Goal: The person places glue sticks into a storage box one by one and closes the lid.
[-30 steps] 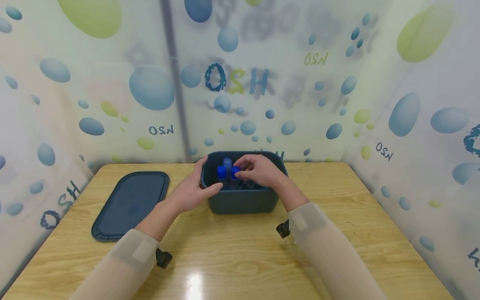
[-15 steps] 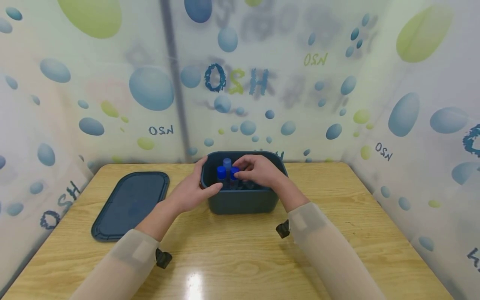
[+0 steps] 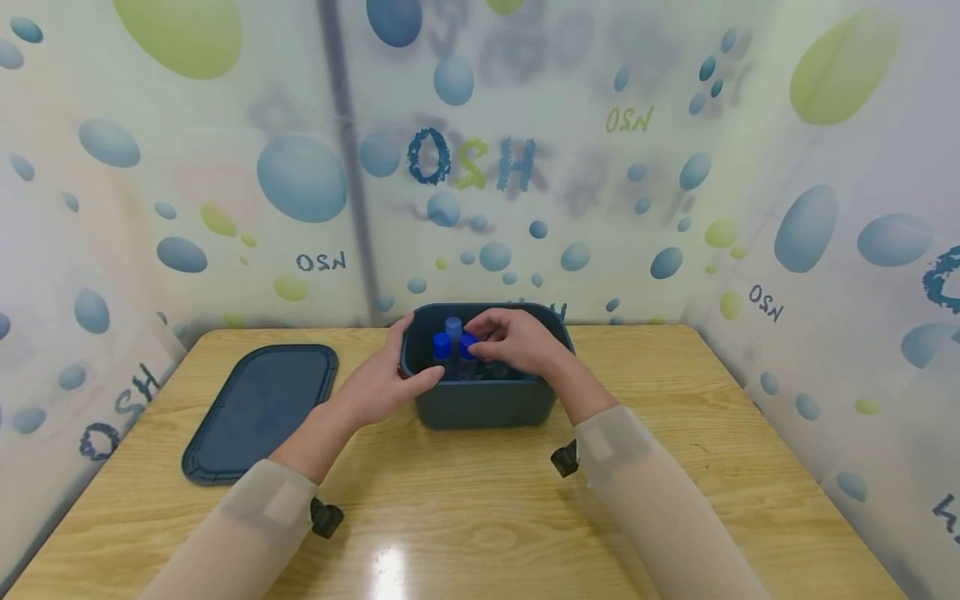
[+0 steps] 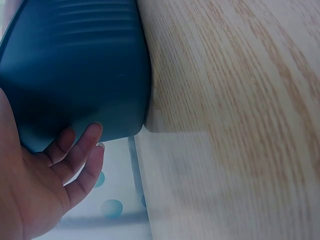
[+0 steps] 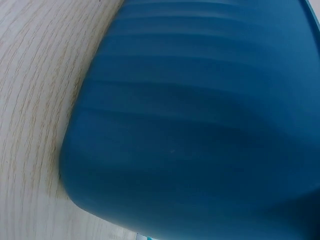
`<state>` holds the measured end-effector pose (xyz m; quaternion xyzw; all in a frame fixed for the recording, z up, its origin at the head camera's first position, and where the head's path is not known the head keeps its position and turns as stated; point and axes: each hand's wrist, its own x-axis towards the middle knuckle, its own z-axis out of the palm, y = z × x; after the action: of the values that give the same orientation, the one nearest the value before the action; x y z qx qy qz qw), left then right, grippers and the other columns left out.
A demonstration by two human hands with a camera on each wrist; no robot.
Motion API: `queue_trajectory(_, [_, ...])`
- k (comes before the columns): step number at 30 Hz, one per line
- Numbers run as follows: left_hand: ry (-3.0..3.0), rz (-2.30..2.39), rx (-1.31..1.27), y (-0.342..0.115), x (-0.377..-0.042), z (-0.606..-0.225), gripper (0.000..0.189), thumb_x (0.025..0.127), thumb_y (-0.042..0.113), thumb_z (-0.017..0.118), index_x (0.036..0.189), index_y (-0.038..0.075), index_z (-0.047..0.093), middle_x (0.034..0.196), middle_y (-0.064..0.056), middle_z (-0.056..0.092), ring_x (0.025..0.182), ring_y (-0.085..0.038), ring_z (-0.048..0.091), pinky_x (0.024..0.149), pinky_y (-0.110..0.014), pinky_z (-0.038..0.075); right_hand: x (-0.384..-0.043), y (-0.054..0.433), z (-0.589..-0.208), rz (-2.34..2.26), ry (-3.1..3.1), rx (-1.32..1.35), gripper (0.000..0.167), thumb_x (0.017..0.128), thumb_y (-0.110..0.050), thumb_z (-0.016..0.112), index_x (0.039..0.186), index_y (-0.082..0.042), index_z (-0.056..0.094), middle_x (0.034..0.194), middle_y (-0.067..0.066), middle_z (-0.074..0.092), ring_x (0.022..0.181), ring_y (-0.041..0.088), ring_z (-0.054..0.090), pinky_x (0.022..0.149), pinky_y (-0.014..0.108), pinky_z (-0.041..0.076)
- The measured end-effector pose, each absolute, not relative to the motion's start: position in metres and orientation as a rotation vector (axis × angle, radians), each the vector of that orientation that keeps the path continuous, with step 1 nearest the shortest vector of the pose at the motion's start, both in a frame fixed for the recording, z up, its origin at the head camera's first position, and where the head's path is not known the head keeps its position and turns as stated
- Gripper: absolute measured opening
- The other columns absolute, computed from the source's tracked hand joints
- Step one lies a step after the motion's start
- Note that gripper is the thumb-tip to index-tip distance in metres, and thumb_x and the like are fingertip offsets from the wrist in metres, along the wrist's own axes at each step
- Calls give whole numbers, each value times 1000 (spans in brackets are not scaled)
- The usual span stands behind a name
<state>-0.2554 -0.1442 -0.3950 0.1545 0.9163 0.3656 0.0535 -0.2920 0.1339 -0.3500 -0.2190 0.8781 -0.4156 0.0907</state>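
A dark blue plastic storage bin (image 3: 486, 407) stands at the table's far edge. My left hand (image 3: 375, 379) grips its left end, thumb over the front rim and fingers along the side; the left wrist view shows those fingers (image 4: 82, 162) bent against the wall. Inside the bin stand several upright bottles with blue caps, including one at the left front (image 3: 442, 347) and a paler one behind (image 3: 453, 328). My right hand (image 3: 517, 340) reaches over the bin and pinches the cap of another bottle (image 3: 468, 365). Only the bin's ribbed wall (image 5: 190, 110) shows in the right wrist view.
A dark blue lid (image 3: 262, 408) lies flat on the wooden table (image 3: 465, 508) to the left of the bin. Patterned curtains (image 3: 495, 225) hang close behind the table and at both sides. A small black device sits at each wrist.
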Motion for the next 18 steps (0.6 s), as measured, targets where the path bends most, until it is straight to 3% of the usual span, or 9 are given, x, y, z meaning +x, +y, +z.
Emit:
queue_trajectory(8, [2779, 1121, 479, -144, -256, -395, 114, 100, 75, 62, 178, 24, -4, 130, -18, 72, 102, -23, 73, 86, -42, 61, -292, 134, -350, -1172, 2636, -669, 34, 104, -26, 78, 137, -17, 75, 129, 6, 74, 103, 19, 74, 93, 40, 62])
queue_trajectory(18, [2777, 1130, 474, -144, -255, -396, 114, 100, 75, 62, 178, 25, -5, 141, -20, 68, 107, -26, 73, 94, -47, 61, -292, 136, -352, -1196, 2668, -631, 28, 105, -23, 75, 132, -14, 74, 127, 9, 73, 99, 20, 73, 86, 37, 64])
